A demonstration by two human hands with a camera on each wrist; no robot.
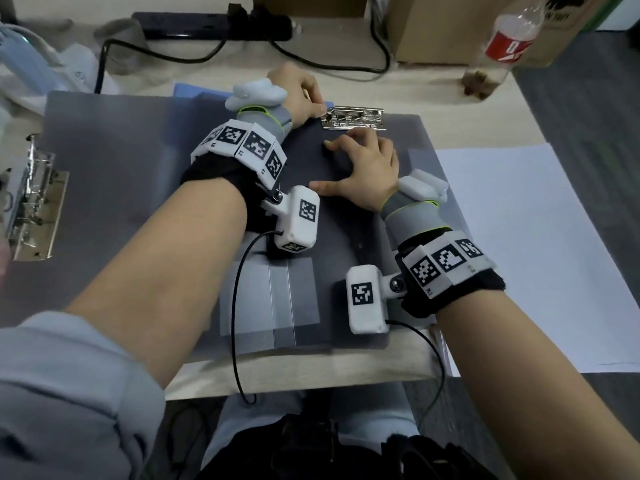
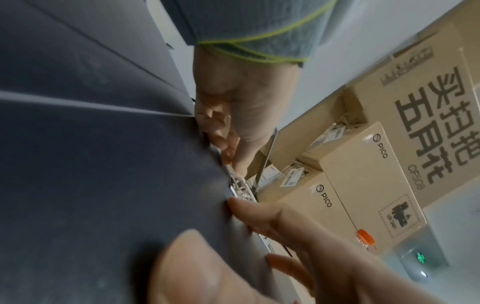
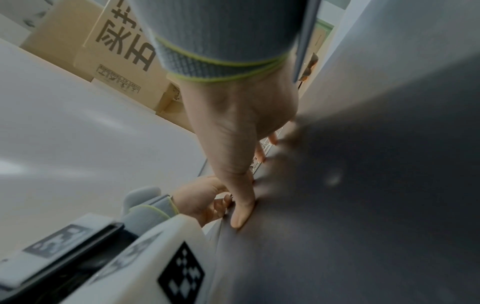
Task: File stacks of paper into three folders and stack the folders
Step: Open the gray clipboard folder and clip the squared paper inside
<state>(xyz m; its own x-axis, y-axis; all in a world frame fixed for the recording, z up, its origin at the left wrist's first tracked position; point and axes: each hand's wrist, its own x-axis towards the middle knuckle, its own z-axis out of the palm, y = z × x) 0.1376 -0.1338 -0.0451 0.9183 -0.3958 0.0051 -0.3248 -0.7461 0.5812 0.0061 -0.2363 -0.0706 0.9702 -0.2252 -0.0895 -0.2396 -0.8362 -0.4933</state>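
Note:
An open grey folder [image 1: 114, 174] lies on the desk with a dark grey sheet [image 1: 311, 157] on its right half. At the sheet's far edge sits the folder's metal clip [image 1: 353, 117] [image 2: 241, 189]. My left hand [image 1: 320, 107] [image 2: 233, 148] reaches across and pinches the clip's left end. My right hand [image 1: 349, 161] [image 3: 241, 164] lies flat with fingers spread, pressing the dark sheet just below the clip. A stack of white paper [image 1: 519, 254] lies to the right. A blue folder [image 1: 187, 90] peeks out from under the grey one.
A second metal clip [image 1: 31, 199] shows at the left edge. A power strip [image 1: 214, 26] and cable lie at the back; a plastic bottle [image 1: 498, 46] and cardboard boxes [image 1: 433, 29] stand back right. The desk's front edge [image 1: 294, 372] is close to my body.

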